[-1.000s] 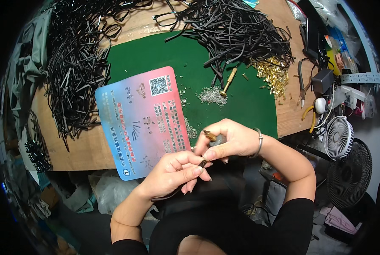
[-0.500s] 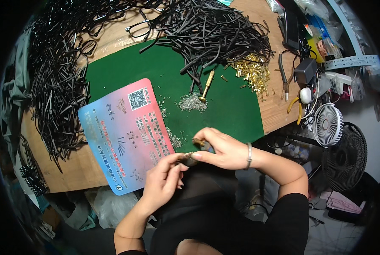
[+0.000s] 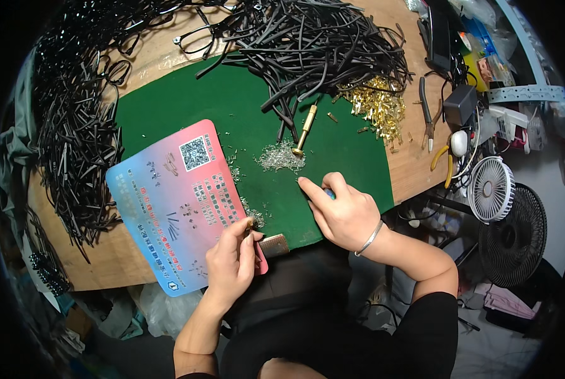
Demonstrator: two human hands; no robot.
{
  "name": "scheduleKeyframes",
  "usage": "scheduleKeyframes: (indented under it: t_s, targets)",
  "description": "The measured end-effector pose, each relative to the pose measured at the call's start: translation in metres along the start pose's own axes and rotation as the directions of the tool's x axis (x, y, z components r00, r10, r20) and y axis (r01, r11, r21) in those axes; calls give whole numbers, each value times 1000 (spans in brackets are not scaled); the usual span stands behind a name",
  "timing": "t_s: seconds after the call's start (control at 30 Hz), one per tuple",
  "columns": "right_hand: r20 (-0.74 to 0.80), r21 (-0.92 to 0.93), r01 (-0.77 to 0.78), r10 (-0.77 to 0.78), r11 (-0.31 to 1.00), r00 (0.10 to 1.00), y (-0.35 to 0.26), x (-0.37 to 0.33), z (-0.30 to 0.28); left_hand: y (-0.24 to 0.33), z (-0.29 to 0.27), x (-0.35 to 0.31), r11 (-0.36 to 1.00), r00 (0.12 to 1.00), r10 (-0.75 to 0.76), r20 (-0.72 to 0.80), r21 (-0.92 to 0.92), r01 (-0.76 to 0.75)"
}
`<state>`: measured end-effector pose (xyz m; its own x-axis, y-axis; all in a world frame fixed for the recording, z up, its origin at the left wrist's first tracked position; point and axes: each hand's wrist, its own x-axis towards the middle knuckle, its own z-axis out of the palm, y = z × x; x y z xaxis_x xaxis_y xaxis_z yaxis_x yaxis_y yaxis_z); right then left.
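My left hand (image 3: 231, 258) is closed in a pinch over the lower right corner of a pink and blue printed mat (image 3: 162, 208). A small gold-coloured piece (image 3: 251, 223) shows at its fingertips. Beside that hand, at the near edge, is a flat textured metal piece (image 3: 274, 245); whether the fingers touch it is unclear. My right hand (image 3: 349, 215) is over the green mat (image 3: 358, 170), curled round a mostly hidden thing with a blue part (image 3: 330, 193). Its index fingertip points at the mat, just below a pile of tiny silver screws (image 3: 281, 156). A brass screwdriver (image 3: 305, 129) lies against the pile.
Black eyeglass temple sleeves (image 3: 320, 47) heap at the back, black frames (image 3: 195, 41) and strips (image 3: 83, 158) at the left. Gold-coloured small parts (image 3: 380, 107) lie at the back right. Pliers (image 3: 428, 117), yellow-handled cutters (image 3: 443, 164) and a white fan (image 3: 491, 189) are at the right.
My hands have come apart. The right one has moved forward and right toward the silver screws, while the left stays near the mat's corner and has lowered slightly.
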<state>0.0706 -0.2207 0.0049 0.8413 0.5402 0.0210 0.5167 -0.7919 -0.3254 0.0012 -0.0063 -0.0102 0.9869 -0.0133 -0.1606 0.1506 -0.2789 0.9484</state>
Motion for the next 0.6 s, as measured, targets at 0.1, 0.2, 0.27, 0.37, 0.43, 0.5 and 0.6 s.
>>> scheduleKeyframes:
  t_s: [0.1, 0.2, 0.27, 0.37, 0.43, 0.5, 0.6]
  targets:
    - [10, -30, -24, 25, 999, 1000, -1, 0, 2, -1, 0, 2, 999, 1000, -20, -1, -25, 20]
    - [-1, -42, -41, 41, 998, 999, -3, 0, 1, -1, 0, 2, 1000, 1000, -12, -6, -26, 12]
    - [1, -45, -45, 45, 998, 999, -3, 0, 0, 0, 0, 2, 999, 1000, -22, 10, -30, 22]
    - [-7, -47, -34, 33, 998, 999, -3, 1, 0, 2, -3, 1, 983, 993, -113, 26, -146, 116]
    - [-15, -45, -28, 27, 999, 1000, -2, 0, 0, 5, -6, -1, 946, 980, -192, 48, -256, 198]
    - [-22, -45, -24, 23, 999, 999, -1, 0, 1, 7, -10, -2, 892, 962, -262, 81, -359, 273]
    - [-19, -42, -17, 17, 999, 1000, -1, 1, 3, 5, -8, -6, 915, 969, -242, 57, -319, 248]
